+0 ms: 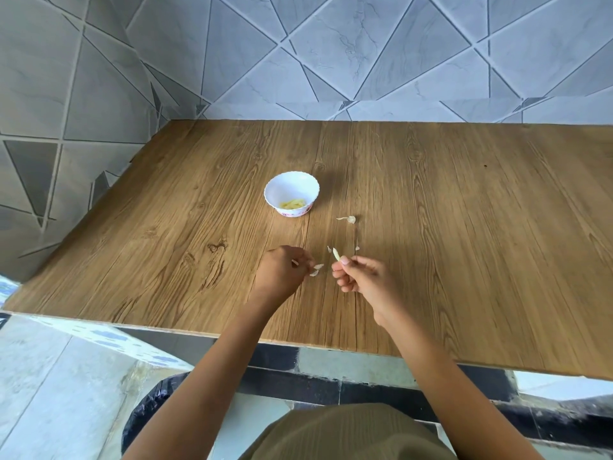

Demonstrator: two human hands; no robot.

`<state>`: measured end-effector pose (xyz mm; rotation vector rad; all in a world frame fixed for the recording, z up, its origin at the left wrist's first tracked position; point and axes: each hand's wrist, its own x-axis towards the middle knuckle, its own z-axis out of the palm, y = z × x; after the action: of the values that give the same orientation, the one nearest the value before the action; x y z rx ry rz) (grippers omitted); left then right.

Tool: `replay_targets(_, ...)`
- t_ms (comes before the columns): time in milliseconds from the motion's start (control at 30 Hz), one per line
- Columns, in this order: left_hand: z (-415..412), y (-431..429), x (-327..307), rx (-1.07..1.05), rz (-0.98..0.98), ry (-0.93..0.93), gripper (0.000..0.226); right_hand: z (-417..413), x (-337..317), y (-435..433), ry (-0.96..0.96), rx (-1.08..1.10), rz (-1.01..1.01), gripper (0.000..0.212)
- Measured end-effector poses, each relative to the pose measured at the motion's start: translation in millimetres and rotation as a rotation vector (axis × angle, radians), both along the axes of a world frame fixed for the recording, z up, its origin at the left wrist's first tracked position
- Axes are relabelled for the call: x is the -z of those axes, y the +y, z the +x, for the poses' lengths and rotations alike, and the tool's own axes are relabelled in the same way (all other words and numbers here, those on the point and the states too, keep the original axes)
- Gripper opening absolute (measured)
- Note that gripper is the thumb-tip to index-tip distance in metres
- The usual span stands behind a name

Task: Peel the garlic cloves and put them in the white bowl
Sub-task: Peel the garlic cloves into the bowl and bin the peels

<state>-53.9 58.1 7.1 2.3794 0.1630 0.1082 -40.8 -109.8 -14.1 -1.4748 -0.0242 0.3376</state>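
A small white bowl (292,193) with a scalloped rim stands mid-table and holds several pale yellow peeled cloves (293,203). Nearer the front edge, my right hand (360,277) pinches a slim pale garlic clove (336,254) between thumb and forefinger, its tip pointing up and away. My left hand (282,272) hovers a short way to the left with curled fingers pinching a scrap of skin (295,262). Two loose skin flakes (316,269) lie between the hands.
A garlic stem remnant with papery skin (348,219) lies right of the bowl, and small skin bits (357,248) sit just beyond my right hand. The wooden table (464,227) meets a tiled wall at the back. A black-lined bin (156,403) stands below the front edge.
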Motion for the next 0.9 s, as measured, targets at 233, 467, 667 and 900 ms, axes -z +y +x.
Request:
replay_targets(233,3.7,-4.9,-9.9,0.037,-0.264,-0.063,0.02,2.6,-1.4,0.6,0.035,-0.062,-0.007,0.028)
replay_targets(467,5.7,-9.5,-16.9,0.195,-0.502,0.103,0.014,4.5,-3.2,0.1,-0.049,-0.148,-0.077,0.029)
replay_targets(667,6.4,-4.2,-13.0,0.069,-0.622,0.125,0.01,-0.1,-1.8,0.4,-0.22,-0.13,-0.209,0.025)
replay_targets(900,30.8,32.5,-3.6,-0.24,-0.232,0.013,0.008,-3.6,14.7,-24.1,-0.741,0.132,-0.9,0.026)
